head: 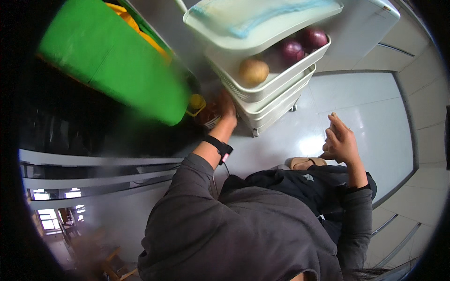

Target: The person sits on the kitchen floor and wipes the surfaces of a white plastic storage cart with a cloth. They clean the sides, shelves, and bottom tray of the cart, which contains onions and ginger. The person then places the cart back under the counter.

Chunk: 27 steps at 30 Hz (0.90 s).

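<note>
My left hand (226,107) reaches low between the white trolley and a dark glossy unit. It is beside a plastic jug (208,114) with reddish-brown contents and a yellow cap and handle (196,104). The hand's far side is blurred, so whether the fingers grip the jug is unclear. My right hand (341,140) hangs above the floor on the right, its fingers loosely bent and the thumb apart, with nothing visible in it. In the trolley's upper basket (270,86) lie a potato (254,71) and red onions (293,51).
A green panel or box (112,59) juts in at upper left, with yellow material (140,31) behind it. The trolley's top tray (260,44) carries a pale sheet with blue edges (267,17). Cabinets with bar handles (396,49) line the right. My sandalled foot (306,163) stands on the grey floor (369,102).
</note>
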Available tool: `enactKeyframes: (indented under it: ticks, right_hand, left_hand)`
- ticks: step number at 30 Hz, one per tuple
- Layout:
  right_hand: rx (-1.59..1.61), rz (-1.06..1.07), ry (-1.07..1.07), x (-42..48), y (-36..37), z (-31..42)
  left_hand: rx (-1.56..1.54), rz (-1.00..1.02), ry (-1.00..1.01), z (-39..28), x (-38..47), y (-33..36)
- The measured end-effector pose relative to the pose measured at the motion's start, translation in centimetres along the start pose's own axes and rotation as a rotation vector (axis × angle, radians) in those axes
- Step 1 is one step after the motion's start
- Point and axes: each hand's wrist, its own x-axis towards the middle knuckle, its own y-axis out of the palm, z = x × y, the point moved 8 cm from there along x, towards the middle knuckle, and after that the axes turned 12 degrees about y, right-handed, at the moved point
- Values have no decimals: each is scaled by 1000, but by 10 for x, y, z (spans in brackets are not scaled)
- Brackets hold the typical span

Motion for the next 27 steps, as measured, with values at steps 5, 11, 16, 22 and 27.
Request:
enactKeyframes:
  ticks: [5,11,16,22,27]
  right_hand:
    - [40,50,121,-1,2,-23]
    - [151,64,182,-12,-3,-29]
    - [101,-14,128,-18,-12,-32]
    - [113,6,254,-18,-15,-51]
    - [20,16,212,-11,-14,-42]
  left_hand:
    - [-60,285,-474,113,-49,-4]
    - [84,177,-685,174,-63,-21]
    - [-227,165,-826,231,-70,-5]
    - [-147,311,-430,241,-43,0]
    - [-300,-43,-612,221,-48,5]
